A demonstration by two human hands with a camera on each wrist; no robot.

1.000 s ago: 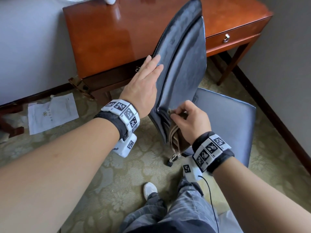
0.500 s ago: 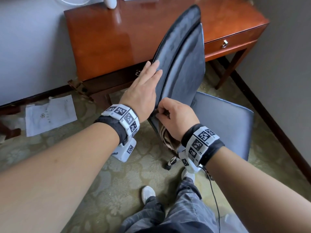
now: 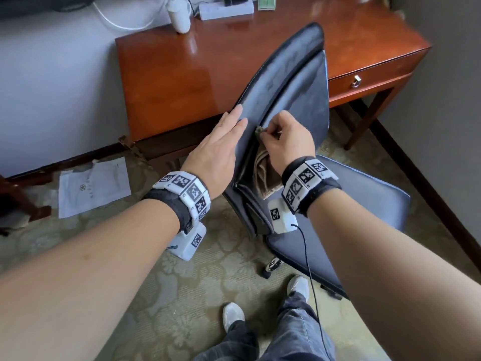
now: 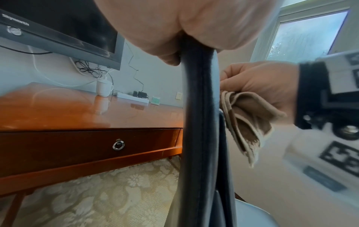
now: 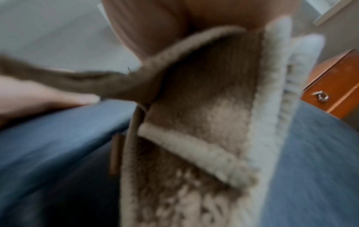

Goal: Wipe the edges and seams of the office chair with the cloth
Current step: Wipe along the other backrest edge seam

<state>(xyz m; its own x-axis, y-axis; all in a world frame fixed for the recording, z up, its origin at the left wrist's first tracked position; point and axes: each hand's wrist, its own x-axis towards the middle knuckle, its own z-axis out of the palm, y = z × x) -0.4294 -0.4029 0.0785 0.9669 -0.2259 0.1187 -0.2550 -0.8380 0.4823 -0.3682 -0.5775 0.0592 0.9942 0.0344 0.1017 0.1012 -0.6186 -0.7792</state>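
The dark leather chair back [image 3: 294, 82] stands edge-on before me, above its blue-grey seat [image 3: 364, 204]. My left hand [image 3: 221, 144] lies flat with straight fingers against the back's left side near its edge. My right hand [image 3: 283, 138] pinches a beige and brown cloth [image 3: 265, 173] and presses it into the seam along the back's side edge. The rest of the cloth hangs below the fist. The left wrist view has the chair edge [image 4: 200, 122] running down the middle, with the right hand [image 4: 258, 86] and cloth [image 4: 246, 121] beside it. The cloth [image 5: 204, 122] fills the blurred right wrist view.
A red-brown wooden desk [image 3: 187, 74] with a ring-pull drawer [image 3: 369, 82] stands just behind the chair, carrying a white cup [image 3: 179, 14] and a power strip [image 3: 223, 7]. A sheet of paper [image 3: 93, 186] lies on the patterned carpet. A wall [image 3: 455, 100] runs along the right.
My right hand has slid the cloth upward along the seam of the chair back. The left hand stays flat on the back's left side.
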